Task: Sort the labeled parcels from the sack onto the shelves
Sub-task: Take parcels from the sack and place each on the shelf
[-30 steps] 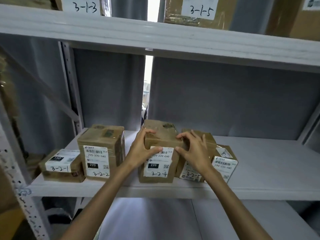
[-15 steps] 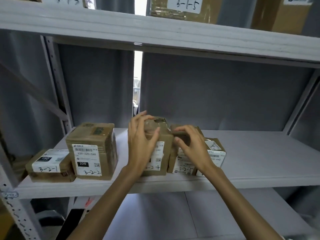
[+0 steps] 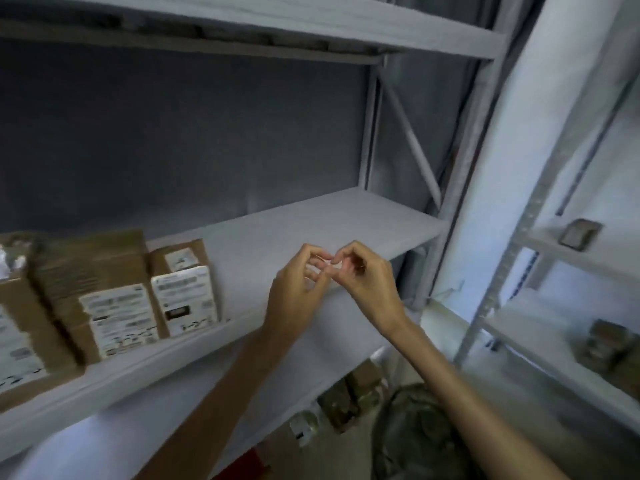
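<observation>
Parcels: three brown cardboard boxes with white labels stand in a row at the left end of the middle shelf (image 3: 311,223); leftmost parcel (image 3: 20,327) cut by the frame edge; middle parcel (image 3: 100,292) touching it; right parcel (image 3: 183,289) smallest, just beside the middle one; label text blurred, not readable
Left hand (image 3: 294,292): raised in front of the shelf edge, well right of the parcels; fingers loosely curled, holding nothing; fingertips touching those of the other hand
Right hand (image 3: 367,278): beside the left, fingers curled inward, nothing visible in its grasp; whether it pinches something tiny, cannot tell
Middle shelf: grey board, tilted in the view; bare to the right of the parcels
Upper shelf (image 3: 311,26): grey board across the top of the frame
Sack (image 3: 415,434): dark mottled bag low at the right, between the forearms, on the floor
Lower parcels (image 3: 349,396): a few boxes under the middle shelf, blurred
Second rack (image 3: 568,258): at the right, pale shelves; small dark item (image 3: 580,233) on its upper board; blurred boxes (image 3: 609,348) on the board below
</observation>
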